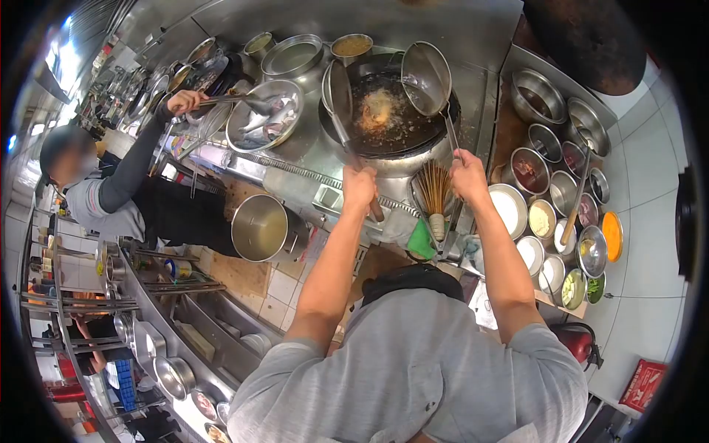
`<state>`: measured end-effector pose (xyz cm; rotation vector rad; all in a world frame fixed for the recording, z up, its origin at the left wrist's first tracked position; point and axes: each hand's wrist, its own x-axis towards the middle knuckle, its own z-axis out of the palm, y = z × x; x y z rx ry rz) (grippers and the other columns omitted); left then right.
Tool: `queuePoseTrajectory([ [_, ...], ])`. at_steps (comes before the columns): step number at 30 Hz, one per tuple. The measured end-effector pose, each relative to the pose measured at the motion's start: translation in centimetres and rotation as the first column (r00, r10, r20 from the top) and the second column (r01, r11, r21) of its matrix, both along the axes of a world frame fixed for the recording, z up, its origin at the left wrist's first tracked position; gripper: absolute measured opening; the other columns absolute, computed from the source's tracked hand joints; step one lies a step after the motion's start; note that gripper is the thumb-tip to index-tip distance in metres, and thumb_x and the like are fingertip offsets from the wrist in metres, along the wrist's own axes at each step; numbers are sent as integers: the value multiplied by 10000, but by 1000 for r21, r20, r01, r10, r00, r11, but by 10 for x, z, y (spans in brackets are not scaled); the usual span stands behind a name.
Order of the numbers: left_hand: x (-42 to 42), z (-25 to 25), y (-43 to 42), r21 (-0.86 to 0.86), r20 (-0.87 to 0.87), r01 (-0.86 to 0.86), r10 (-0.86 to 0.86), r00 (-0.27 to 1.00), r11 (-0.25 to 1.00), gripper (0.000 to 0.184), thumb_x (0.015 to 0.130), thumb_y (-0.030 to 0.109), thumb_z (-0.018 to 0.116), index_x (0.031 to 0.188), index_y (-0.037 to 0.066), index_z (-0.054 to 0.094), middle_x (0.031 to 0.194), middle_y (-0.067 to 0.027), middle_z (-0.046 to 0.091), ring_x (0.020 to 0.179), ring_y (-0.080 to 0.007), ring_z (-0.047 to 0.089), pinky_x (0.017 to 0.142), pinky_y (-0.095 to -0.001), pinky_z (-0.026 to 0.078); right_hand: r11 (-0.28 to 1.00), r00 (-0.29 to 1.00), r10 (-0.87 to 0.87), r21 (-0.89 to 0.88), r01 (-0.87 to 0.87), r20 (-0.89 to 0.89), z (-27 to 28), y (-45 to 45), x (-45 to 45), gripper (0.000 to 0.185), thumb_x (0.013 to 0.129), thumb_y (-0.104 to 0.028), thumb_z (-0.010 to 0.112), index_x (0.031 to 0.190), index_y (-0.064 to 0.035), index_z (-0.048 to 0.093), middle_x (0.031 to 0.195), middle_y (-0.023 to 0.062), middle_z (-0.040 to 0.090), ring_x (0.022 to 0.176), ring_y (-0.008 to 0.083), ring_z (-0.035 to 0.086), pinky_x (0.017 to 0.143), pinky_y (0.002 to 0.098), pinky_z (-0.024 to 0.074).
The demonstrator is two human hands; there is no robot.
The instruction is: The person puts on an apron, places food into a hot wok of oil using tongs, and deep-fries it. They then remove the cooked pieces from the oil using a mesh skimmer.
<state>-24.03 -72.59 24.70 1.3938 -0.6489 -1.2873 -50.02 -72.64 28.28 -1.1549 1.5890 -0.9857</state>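
My left hand (360, 188) is closed round the wooden-ended handle of a long-handled scoop (337, 92), its round bowl tipped on edge at the wok's left rim. In my right hand (468, 176) is the handle of a large round strainer (426, 80), raised over the wok's right side. Between the two tools, a golden-brown piece of food (377, 109) sits in bubbling oil in the dark wok (436, 125). Its exact kind I cannot tell. A bamboo wok brush (433, 188) stands just left of my right hand, above a green cloth (421, 238).
At left, a co-worker's hand (187, 102) holds a utensil over a metal bowl (240, 136) of fish-like pieces. A deep pot (260, 229) of pale liquid stands below. Several ingredient bowls, one with orange contents (611, 235), crowd the right counter, with a ladle (578, 193) across them.
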Motion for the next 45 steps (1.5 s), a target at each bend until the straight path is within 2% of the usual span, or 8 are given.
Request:
queuePoseTrajectory([
  [3,9,9,8,-22,-28,-24,24,999,999,225,868,42,622,981,-10,435,683,-72,509,471,-152,465,400,-323,407,999,999,-36,-11,35,-18,-8,3,-8,358,1018,-145,504,1335,17,541,683,34,544,434,118,431,367,307,356],
  [6,22,10,13,-34,-27,3,-4,1000,999,247,869,36,622,999,-2,415,695,-67,501,471,-145,458,401,-313,403,999,998,-45,-7,45,-31,-11,7,-13,227,1031,-168,520,1102,14,635,609,55,538,388,152,465,372,344,382],
  [9,35,15,25,-56,-62,7,-10,998,998,231,873,29,612,990,13,414,696,-52,493,470,-134,454,402,-299,395,999,997,-19,40,22,-74,-18,13,-14,265,1039,-216,527,1022,19,647,668,134,625,495,267,593,483,406,478],
  [11,45,19,39,-72,-111,14,-22,994,997,226,876,29,609,999,36,420,698,-43,495,469,-125,451,402,-291,391,992,927,-22,-122,-26,-375,-42,16,-13,292,1042,-240,508,1046,16,649,834,236,699,757,404,688,704,478,535],
  [14,60,9,58,-85,-191,34,-50,980,996,196,890,16,589,1032,57,461,714,-37,510,486,-124,467,421,-296,407,997,925,-4,-79,-28,-380,-21,50,25,297,1036,-243,491,1058,4,655,995,291,687,992,477,651,881,507,502],
  [17,70,-7,74,-96,-234,59,-80,969,994,197,904,15,568,1084,61,502,734,-44,530,511,-136,483,463,-316,430,961,921,-4,-255,-104,-390,-61,59,75,268,1030,-224,469,1129,-25,618,986,293,686,980,498,646,871,552,502],
  [27,113,-18,102,-59,-280,99,-112,953,993,249,901,32,550,1141,57,487,719,-52,521,518,-150,486,472,-322,432,987,956,-32,-158,-15,-290,-92,30,252,207,1020,-185,486,1099,2,527,962,334,673,919,542,640,816,628,482],
  [45,104,-81,82,-54,-246,222,-228,942,974,307,902,63,529,1194,35,440,700,-56,498,489,-155,480,434,-315,433,966,946,-203,-211,151,-254,-109,-2,253,239,1046,-208,445,1083,-34,604,950,296,688,965,512,644,826,571,499],
])
